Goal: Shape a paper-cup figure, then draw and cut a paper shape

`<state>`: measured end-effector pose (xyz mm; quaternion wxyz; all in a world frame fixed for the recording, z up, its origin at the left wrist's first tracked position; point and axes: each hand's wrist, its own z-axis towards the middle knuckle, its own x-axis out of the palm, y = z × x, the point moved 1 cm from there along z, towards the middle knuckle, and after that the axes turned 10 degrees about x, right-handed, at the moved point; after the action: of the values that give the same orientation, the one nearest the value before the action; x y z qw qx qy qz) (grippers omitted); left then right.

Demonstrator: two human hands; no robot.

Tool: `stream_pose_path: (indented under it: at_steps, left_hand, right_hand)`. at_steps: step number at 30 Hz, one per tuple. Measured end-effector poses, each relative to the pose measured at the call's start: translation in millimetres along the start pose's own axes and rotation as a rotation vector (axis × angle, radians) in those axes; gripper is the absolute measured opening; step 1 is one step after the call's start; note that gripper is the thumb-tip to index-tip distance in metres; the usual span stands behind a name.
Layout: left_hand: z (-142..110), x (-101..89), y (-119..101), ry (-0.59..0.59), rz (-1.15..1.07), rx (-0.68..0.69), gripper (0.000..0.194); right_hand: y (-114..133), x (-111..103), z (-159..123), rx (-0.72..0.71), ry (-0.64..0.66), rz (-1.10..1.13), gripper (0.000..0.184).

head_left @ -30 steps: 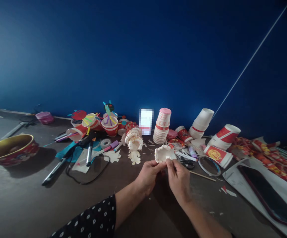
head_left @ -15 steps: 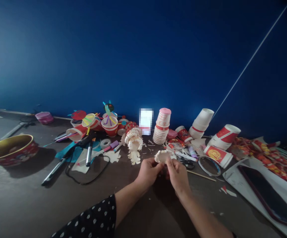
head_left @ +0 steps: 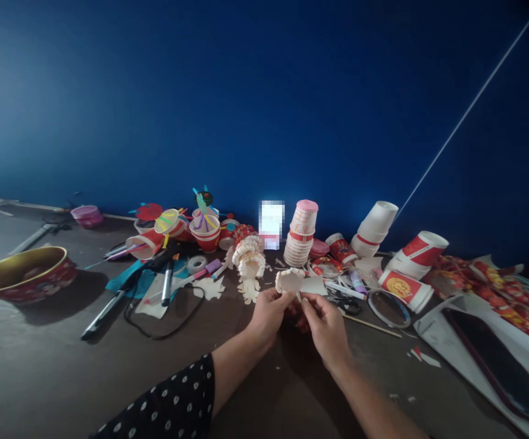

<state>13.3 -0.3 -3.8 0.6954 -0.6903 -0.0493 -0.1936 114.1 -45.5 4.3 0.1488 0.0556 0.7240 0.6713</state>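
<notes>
Both hands meet above the table's middle, round a cut paper cup piece (head_left: 290, 279) with a cream inside and a fringed, curled far edge. My left hand (head_left: 268, 316) closes on its near left side, thumb on top. My right hand (head_left: 326, 323) pinches a narrow white part at its near right side; some red shows below the fingers. Just beyond my left hand lies a similar pale craft (head_left: 248, 263) of curled strips, with red on its far end. A white paper piece (head_left: 313, 285) shows behind my right hand.
Stacked paper cups (head_left: 301, 231) stand behind, with more cups (head_left: 413, 256) to the right. A phone (head_left: 493, 360) lies at the right on white card. At left are a gold-lined bowl (head_left: 21, 277), a marker (head_left: 167, 283), a tape roll (head_left: 196, 264) and a box cutter (head_left: 104, 314).
The cup piece has tilted and turned in my hands, so its inside shows differently. My fingers have shifted along its near edge. The camera view has swung slightly left.
</notes>
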Motion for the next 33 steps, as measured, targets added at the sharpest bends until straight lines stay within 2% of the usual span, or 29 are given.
stream_pose_path:
  at_steps: [7,16,22,28,33]
  left_hand:
    - [2.0,-1.8,3.7,-0.016,-0.061,-0.011,0.023]
    - [1.7,-0.1,1.1,-0.019,-0.066,0.026,0.026]
    - [0.9,0.7,-0.3,-0.050,-0.043,0.006,0.029]
    - [1.4,0.4,2.8,0.006,-0.058,0.024,0.028]
    - [5.4,-2.9,2.3,-0.048,-0.112,0.006,0.028]
  right_hand:
    - [-3.8,0.2,1.9,0.059,0.040,0.021,0.033]
    - [-4.4,1.2,1.6,0.057,0.058,0.061,0.020]
    - [-4.7,2.9,1.2,0.108,0.069,0.122,0.025]
    - [-3.8,2.8,1.3,0.106,0.067,0.131,0.023]
    - [-4.7,3.0,1.5,0.136,0.107,0.114,0.023]
